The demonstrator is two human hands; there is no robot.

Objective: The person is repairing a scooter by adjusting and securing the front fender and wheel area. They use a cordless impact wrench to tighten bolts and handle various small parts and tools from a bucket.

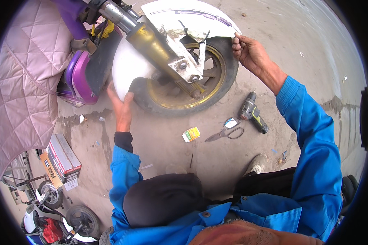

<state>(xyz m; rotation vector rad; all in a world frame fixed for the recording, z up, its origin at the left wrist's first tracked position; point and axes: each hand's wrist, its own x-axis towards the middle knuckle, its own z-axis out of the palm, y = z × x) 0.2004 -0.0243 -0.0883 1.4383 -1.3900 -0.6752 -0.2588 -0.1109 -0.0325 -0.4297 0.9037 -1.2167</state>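
Observation:
A white front fender (pixel 129 61) sits over the front wheel (pixel 229 77) of a scooter, partly behind the gold fork leg (pixel 149 43). My left hand (pixel 120 104) is closed on the fender's lower left end, thumb in front and fingers partly hidden behind it. At the opposite end my right hand (pixel 249 51) pinches the fender's pointed tip between thumb and fingers. A white metal bracket (pixel 188 65) is bolted at the bottom of the fork. Dark thin strips (pixel 186 28) stick up beside the fender's inner edge.
On the ground lie scissors (pixel 223 134), a cordless drill (pixel 251 112) and a small yellow-green box (pixel 191 134). A pink quilted cover (pixel 28 77) hangs at left, above a cardboard box (pixel 63 157). Another small two-wheeler (pixel 49 220) stands lower left. My shoe (pixel 257 163) is below the drill.

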